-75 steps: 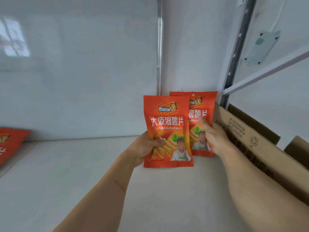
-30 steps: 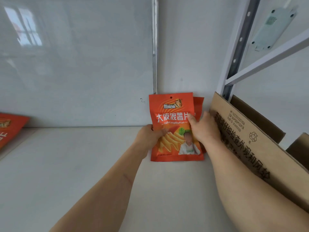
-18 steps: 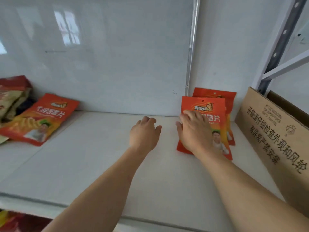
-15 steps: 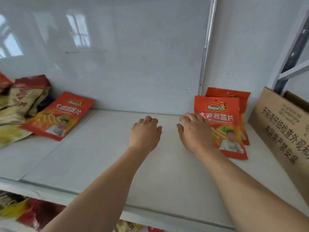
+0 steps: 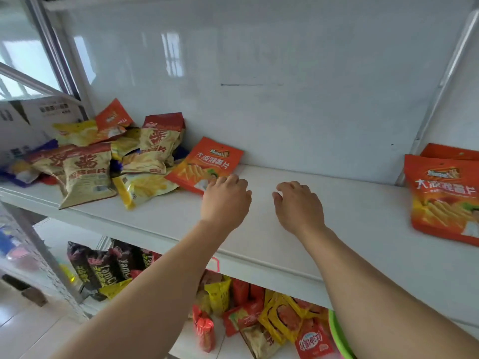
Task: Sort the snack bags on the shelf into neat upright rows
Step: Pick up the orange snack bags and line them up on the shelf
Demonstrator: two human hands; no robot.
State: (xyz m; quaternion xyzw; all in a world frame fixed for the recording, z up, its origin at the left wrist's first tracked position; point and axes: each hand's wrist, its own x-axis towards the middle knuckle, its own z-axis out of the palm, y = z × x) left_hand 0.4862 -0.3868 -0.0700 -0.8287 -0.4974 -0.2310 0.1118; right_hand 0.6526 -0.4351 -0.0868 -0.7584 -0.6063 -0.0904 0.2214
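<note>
The two upright orange bags (image 5: 444,198) at the right end of the shelf (image 5: 298,242) are cut off by the picture edge; the back one shows only its top strip behind the front one. At the left end a loose pile of snack bags (image 5: 103,159) lies flat and overlapping, so the lower bags are partly hidden and their number cannot be told; the far left of the pile is blurred. One orange bag (image 5: 207,161) lies flat beside this pile, tilted against the back wall.

The left hand (image 5: 226,200) hovers with loosely curled fingers; its fingertips reach the lower corner of this flat orange bag and cover it, but they do not grip it. The right hand (image 5: 298,206) is relaxed over the bare shelf, holding nothing.

On the lower shelf (image 5: 197,343), more packets (image 5: 261,314) stand and lie mixed, partly hidden by the arms. A green rim (image 5: 338,335) shows at the right, its content hidden.
</note>
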